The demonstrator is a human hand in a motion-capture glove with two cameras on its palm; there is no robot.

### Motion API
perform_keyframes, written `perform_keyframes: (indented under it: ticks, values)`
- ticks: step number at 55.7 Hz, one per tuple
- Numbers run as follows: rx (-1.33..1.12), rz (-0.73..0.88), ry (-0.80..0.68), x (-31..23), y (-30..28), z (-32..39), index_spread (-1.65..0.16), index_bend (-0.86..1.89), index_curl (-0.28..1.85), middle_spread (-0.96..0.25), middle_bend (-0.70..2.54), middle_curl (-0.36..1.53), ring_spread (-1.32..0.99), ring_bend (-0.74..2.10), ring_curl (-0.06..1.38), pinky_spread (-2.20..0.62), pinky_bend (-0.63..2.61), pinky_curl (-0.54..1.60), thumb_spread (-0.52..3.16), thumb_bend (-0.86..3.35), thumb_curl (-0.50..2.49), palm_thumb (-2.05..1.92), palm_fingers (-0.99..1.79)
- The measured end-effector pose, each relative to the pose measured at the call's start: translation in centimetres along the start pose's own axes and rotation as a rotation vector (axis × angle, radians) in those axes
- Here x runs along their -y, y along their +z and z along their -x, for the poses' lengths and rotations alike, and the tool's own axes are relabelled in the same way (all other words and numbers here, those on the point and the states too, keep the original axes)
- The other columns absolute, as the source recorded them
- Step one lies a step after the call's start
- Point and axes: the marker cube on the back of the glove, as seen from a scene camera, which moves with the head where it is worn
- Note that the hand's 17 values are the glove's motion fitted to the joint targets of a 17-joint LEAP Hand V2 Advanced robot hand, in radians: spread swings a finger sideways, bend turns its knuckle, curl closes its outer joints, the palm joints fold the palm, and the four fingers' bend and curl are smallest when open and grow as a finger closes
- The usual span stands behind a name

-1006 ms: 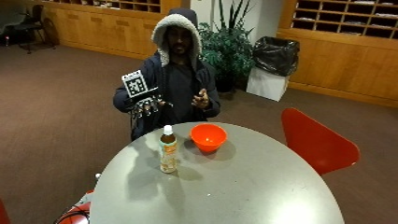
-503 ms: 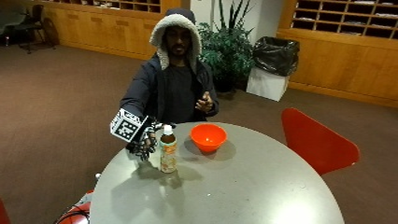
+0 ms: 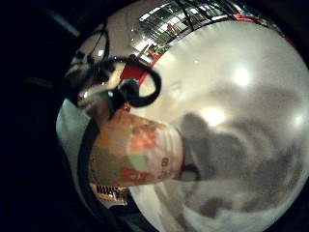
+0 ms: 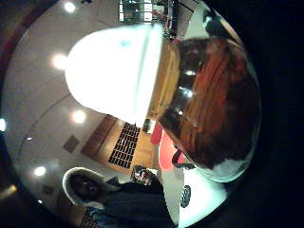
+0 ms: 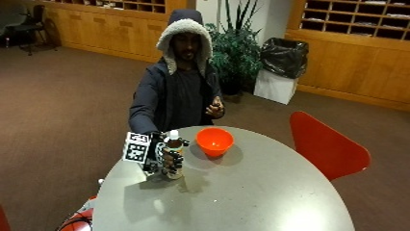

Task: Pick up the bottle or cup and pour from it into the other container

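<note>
A clear bottle (image 5: 173,140) with a white cap and amber drink stands upright on the round grey table (image 5: 256,192), near its far left edge. My gloved right hand (image 5: 161,158) grips the bottle's middle, fingers curled round it from the left. In the thumb side palm view the bottle's cap and amber shoulder (image 4: 209,104) fill the picture. In the little finger side palm view its orange label (image 3: 135,154) sits close to the palm, above the table (image 3: 241,96). An orange bowl (image 5: 214,140) stands upright on the table just right of the bottle, apart from it.
The person's bare left hand (image 5: 216,107) is held up at the chest, off the table. A red chair (image 5: 326,144) stands at the table's right side. Something red (image 5: 80,221) lies below the table's left edge.
The gloved hand has come down from chest height to the bottle and curled its fingers round it. Bottle and bowl stand where they were.
</note>
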Motion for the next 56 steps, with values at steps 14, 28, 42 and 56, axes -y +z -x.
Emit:
perform_keyframes:
  ticks: [14,28,42,56]
  values:
    - [0.011,-0.020,-0.065,0.0,1.0,1.1,-0.28,0.11,0.26,-0.23,0.31,0.41,-0.17,0.61,0.39,0.11,0.38,0.32,0.65,-0.02,0.49,1.01,1.09]
    - [-0.034,0.023,-0.193,-1.7,-0.5,5.9,-0.26,0.11,0.26,-0.23,0.30,0.43,-0.19,0.61,0.41,0.01,0.44,0.35,0.58,-0.03,0.54,1.02,1.13]
    - [-0.208,-0.045,-0.267,-2.6,-1.4,12.9,-0.26,0.11,0.27,-0.23,0.30,0.46,-0.19,0.61,0.42,-0.02,0.46,0.37,0.55,-0.03,0.57,1.01,1.13]
    - [-0.608,0.069,-0.310,-5.7,0.4,16.4,-0.25,0.11,0.27,-0.23,0.29,0.47,-0.19,0.61,0.43,-0.04,0.47,0.37,0.53,-0.04,0.59,1.00,1.14]
